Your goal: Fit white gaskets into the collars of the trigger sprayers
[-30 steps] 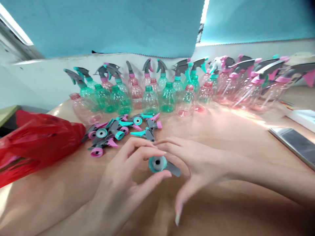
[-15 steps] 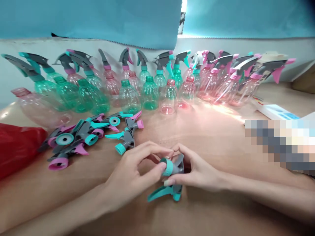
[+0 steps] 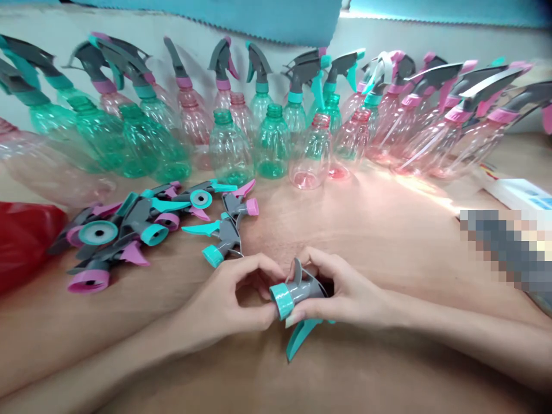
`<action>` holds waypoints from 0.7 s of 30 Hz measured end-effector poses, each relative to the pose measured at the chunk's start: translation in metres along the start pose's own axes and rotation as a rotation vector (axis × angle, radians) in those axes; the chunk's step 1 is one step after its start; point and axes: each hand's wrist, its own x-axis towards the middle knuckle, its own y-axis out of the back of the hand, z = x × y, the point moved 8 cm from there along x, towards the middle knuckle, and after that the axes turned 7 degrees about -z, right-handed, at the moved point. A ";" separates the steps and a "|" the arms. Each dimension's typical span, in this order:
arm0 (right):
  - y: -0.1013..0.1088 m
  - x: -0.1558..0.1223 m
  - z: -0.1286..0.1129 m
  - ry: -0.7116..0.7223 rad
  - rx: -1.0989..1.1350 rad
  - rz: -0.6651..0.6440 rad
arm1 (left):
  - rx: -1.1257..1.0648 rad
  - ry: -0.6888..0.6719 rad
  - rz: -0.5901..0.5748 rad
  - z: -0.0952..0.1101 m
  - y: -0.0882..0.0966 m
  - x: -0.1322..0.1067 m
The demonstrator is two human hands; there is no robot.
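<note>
Both hands hold one grey spray-trigger head (image 3: 297, 293) with a teal screw cap and a teal trigger lever, just above the wooden table (image 3: 388, 241). My left hand (image 3: 235, 296) pinches the teal cap end with thumb and fingertips. My right hand (image 3: 340, 290) wraps round the grey body, fingers curled over its top. The teal lever hangs down below the hands.
A heap of loose grey trigger heads (image 3: 142, 224) with teal and pink caps lies to the left. Rows of green and pink plastic bottles (image 3: 267, 144), some capped, line the back. A red plastic bag (image 3: 21, 241) sits at far left. A blurred object (image 3: 504, 247) lies right.
The view has tilted down and nearer to the bottles. The trigger head has been turned in the hands, so its cap now points left and the lever hangs below.
</note>
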 end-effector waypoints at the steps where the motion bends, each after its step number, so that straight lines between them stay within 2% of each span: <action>1: -0.001 0.000 0.000 -0.010 -0.011 -0.013 | 0.029 -0.003 -0.007 0.001 0.000 0.000; 6: -0.002 0.001 0.000 -0.021 -0.049 -0.064 | 0.151 -0.017 -0.003 0.006 -0.004 0.001; 11: 0.001 0.001 0.001 -0.007 -0.025 -0.048 | 0.153 -0.058 0.029 0.008 -0.005 -0.001; 14: 0.000 0.001 -0.004 0.015 -0.086 -0.078 | 0.201 -0.078 0.049 0.009 -0.004 -0.002; 21: -0.004 0.003 -0.013 0.066 -0.156 -0.167 | 0.240 -0.045 -0.035 0.003 -0.010 -0.001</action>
